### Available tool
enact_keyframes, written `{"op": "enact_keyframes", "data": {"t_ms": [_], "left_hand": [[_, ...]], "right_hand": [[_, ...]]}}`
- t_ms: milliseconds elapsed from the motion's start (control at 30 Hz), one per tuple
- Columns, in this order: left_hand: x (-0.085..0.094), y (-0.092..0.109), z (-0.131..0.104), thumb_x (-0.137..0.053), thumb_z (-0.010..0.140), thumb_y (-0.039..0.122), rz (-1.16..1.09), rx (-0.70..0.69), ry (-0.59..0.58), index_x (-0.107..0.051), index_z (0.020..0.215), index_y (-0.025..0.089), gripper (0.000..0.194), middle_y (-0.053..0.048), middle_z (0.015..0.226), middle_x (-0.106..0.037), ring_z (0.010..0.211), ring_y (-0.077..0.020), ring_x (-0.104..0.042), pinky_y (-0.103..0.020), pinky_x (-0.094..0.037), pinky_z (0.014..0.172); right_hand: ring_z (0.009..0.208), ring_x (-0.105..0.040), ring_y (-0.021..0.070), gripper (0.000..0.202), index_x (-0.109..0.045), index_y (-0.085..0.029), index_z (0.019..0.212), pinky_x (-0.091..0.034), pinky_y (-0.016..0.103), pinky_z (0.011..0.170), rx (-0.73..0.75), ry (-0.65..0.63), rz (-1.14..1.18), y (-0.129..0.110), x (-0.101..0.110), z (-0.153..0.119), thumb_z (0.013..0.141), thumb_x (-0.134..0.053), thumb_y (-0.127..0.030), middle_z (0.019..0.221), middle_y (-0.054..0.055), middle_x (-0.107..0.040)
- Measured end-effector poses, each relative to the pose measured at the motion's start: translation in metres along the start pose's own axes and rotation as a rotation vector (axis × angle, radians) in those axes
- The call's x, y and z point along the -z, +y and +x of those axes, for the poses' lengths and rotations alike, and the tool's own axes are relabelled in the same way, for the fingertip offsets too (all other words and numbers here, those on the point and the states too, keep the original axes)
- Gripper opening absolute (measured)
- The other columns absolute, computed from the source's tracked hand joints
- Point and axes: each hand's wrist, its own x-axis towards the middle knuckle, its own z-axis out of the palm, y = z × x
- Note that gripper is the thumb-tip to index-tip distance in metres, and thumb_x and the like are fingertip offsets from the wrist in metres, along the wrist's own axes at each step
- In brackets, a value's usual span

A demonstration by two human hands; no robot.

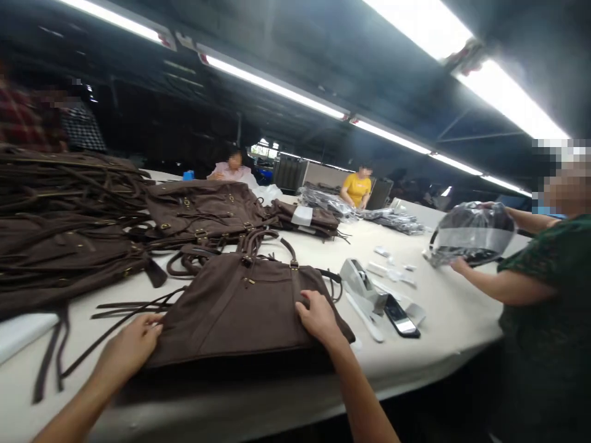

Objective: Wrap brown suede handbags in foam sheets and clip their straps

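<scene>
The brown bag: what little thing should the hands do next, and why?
Perhaps the right hand should fold the handles down onto the brown bag, because they stick out past its top edge and the left hand is at its side.

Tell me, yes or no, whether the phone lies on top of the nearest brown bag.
No, the phone lies to the right of the nearest brown bag, apart from it.

Before you: bag (pixel 258 307) on table (pixel 452 320). Heaped bags (pixel 69 255) to its left. To its right, tape dispenser (pixel 354 278), then phone (pixel 401 316); co-worker (pixel 540 271) farther right.
</scene>
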Motion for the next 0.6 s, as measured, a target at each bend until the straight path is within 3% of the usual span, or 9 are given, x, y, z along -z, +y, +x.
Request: {"op": "enact_keyframes", "data": {"t_ms": [100,167,267,400,500,600], "left_hand": [[-0.005,-0.009,-0.010,-0.048,0.082,0.023,-0.111,0.057,-0.021,-0.061,0.093,0.022,0.017,0.004,0.067,-0.068,0.069,-0.0192,-0.063,-0.022,-0.038,0.060],[-0.005,-0.012,-0.020,-0.048,0.083,0.026,-0.154,0.048,0.051,-0.061,0.097,0.022,0.019,-0.001,0.075,-0.070,0.074,-0.0226,-0.064,-0.024,-0.039,0.061],[-0.005,-0.011,-0.028,-0.046,0.083,0.026,-0.226,0.027,0.081,-0.063,0.097,0.022,0.022,-0.005,0.079,-0.072,0.076,-0.0235,-0.066,-0.025,-0.042,0.063],[-0.008,-0.016,-0.031,-0.041,0.087,0.028,-0.317,-0.012,0.076,-0.062,0.104,0.023,0.028,-0.005,0.084,-0.073,0.080,-0.0230,-0.067,-0.027,-0.046,0.069],[-0.014,-0.024,-0.033,-0.040,0.087,0.029,-0.393,-0.032,0.094,-0.063,0.105,0.024,0.029,-0.005,0.091,-0.074,0.088,-0.0228,-0.069,-0.028,-0.048,0.074],[-0.019,-0.029,-0.036,-0.038,0.088,0.031,-0.444,-0.061,0.117,-0.063,0.105,0.024,0.032,-0.006,0.099,-0.073,0.094,-0.0234,-0.069,-0.030,-0.051,0.079]], "right_hand": [[0.109,-0.057,0.0260,0.038,-0.064,-0.014,0.119,-0.042,0.035,0.098,0.176,-0.036,-0.032,-0.041,0.001,0.014,0.087,-0.053,-0.031,0.117,0.011,-0.065],[0.109,-0.057,0.0233,0.033,-0.064,-0.016,0.117,-0.042,0.033,0.097,0.324,-0.077,-0.041,-0.073,-0.011,0.028,0.090,-0.050,-0.029,0.116,0.009,-0.065],[0.114,-0.054,0.0183,0.035,-0.060,-0.020,0.124,-0.039,0.029,0.099,0.599,-0.147,-0.046,-0.122,-0.044,0.058,0.092,-0.044,-0.021,0.126,0.005,-0.061],[0.127,-0.044,0.0168,0.047,-0.060,-0.026,0.124,-0.032,0.029,0.105,0.942,-0.291,-0.153,-0.177,-0.098,0.101,0.082,-0.050,-0.008,0.137,0.000,-0.055],[0.110,-0.057,0.0170,0.035,-0.071,-0.024,0.099,-0.039,0.026,0.095,0.961,-0.393,-0.279,-0.202,-0.128,0.123,0.077,-0.051,-0.005,0.109,0.002,-0.069],[0.088,-0.064,0.0194,0.026,-0.072,-0.021,0.084,-0.044,0.026,0.076,0.920,-0.386,-0.324,-0.213,-0.149,0.134,0.077,-0.051,-0.008,0.090,0.006,-0.071]]}}
